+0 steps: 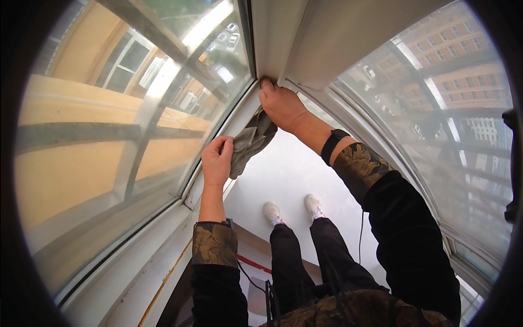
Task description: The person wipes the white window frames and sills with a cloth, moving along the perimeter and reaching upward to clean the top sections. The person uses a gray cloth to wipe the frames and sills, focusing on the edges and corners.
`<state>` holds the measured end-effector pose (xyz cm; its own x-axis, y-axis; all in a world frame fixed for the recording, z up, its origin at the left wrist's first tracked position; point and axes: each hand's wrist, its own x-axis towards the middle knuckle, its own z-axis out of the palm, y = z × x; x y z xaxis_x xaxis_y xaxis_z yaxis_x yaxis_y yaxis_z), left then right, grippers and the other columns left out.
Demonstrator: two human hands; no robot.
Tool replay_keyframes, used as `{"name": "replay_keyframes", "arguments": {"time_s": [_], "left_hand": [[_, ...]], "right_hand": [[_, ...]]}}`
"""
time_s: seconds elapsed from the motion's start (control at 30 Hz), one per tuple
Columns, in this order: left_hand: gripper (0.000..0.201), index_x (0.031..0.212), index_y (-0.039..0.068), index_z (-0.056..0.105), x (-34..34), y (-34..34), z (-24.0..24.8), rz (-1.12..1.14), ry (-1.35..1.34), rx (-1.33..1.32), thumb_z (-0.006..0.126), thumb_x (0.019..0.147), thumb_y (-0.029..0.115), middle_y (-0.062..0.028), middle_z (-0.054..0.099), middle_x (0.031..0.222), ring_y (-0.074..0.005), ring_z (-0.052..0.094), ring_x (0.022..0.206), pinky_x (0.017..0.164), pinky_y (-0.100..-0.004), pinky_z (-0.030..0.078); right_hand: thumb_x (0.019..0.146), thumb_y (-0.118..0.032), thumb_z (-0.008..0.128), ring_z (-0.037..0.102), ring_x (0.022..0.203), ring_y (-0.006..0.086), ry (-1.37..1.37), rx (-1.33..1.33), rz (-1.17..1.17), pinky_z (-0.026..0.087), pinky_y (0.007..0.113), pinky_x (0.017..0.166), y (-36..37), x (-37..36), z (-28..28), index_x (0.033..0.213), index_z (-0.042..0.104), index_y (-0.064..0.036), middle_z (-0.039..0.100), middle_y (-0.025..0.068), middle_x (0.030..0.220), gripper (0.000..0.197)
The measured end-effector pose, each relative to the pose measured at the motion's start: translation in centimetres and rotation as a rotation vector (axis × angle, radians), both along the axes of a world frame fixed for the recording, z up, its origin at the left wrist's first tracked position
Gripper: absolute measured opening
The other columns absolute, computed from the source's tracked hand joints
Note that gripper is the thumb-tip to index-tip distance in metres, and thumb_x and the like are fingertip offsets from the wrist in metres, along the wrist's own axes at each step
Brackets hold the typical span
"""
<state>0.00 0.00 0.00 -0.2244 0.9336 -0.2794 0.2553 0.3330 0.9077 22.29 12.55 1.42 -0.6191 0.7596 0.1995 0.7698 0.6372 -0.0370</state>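
A grey cloth hangs bunched between my two hands along the white window frame. My left hand is closed, its fingers pinching the cloth's near end beside the lower frame rail. Farther off, my right hand reaches into the corner where the left window meets the white post. Its fingers are closed at the cloth's far end, and a dark bit shows at the fingertips; their exact grip is partly hidden.
A large glass pane with bars outside rises at the left, and another window stands at the right. Below, my shoes stand on a white surface. A thin dark cord hangs beside my leg.
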Motion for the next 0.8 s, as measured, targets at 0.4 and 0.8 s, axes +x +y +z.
{"name": "replay_keyframes", "arguments": {"time_s": [0.4,0.8], "left_hand": [[0.018,0.099,-0.002,0.073,1.4,0.1,-0.3,0.006,-0.052,0.045,0.068,0.098,0.016,0.0002,0.070,0.084,-0.0071,0.059,0.078,0.073,-0.0250,0.049],[0.019,0.096,-0.002,0.073,0.6,-0.2,0.3,0.031,0.009,0.037,0.069,0.095,0.017,-0.0046,0.070,0.078,-0.0102,0.060,0.074,0.072,-0.0286,0.050]], "right_hand": [[0.081,-0.003,0.064,0.068,0.091,0.0315,0.174,-0.057,-0.084,0.058,0.040,0.081,-3.3,2.9,1.0,0.107,0.060,-0.0011,0.060,0.0220,0.128,0.026],[0.082,-0.008,0.062,0.060,0.109,0.0315,-0.015,0.062,-0.069,0.054,0.038,0.091,-1.4,0.1,0.5,0.103,0.064,0.0019,0.057,0.0213,0.130,0.023]]}}
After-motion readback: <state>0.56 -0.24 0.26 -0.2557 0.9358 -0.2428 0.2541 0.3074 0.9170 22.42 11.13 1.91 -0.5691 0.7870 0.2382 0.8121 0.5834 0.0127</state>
